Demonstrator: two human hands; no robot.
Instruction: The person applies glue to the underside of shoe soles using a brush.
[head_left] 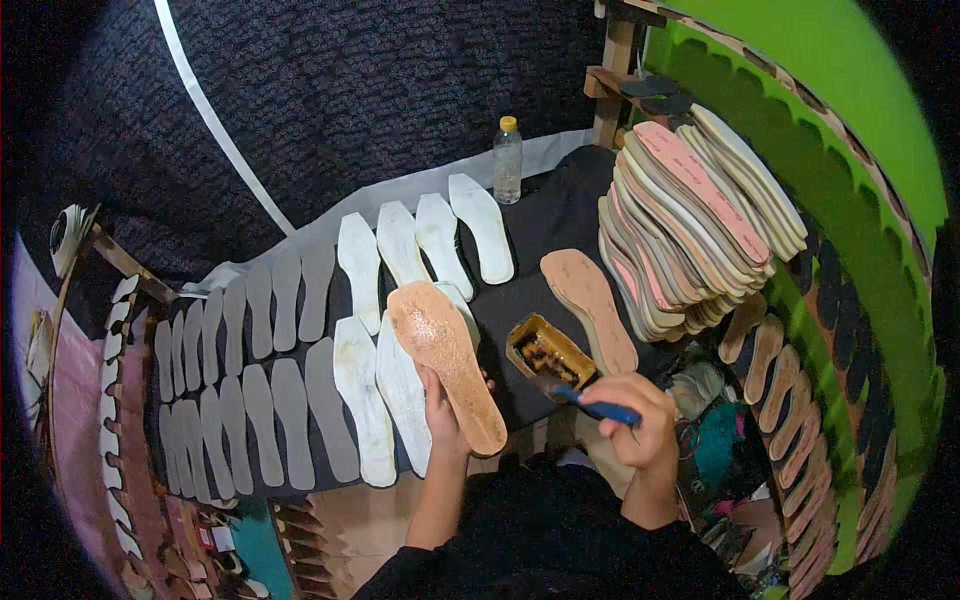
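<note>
Hands gripping tan insole (446, 362) and blue brush (598, 408); glue tin (549, 352), white insoles (400, 300), bottle (508, 159) beyond.

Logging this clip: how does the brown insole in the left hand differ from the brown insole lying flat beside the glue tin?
The held brown speckled insole is lifted off the table in the left hand; the flat tan insole lies on the dark cloth. The held one looks glossy and blotchy, as if coated; the flat one looks matte and even. The held one covers white insoles; the flat one lies alone. Both are shoe-sole shaped.
</note>
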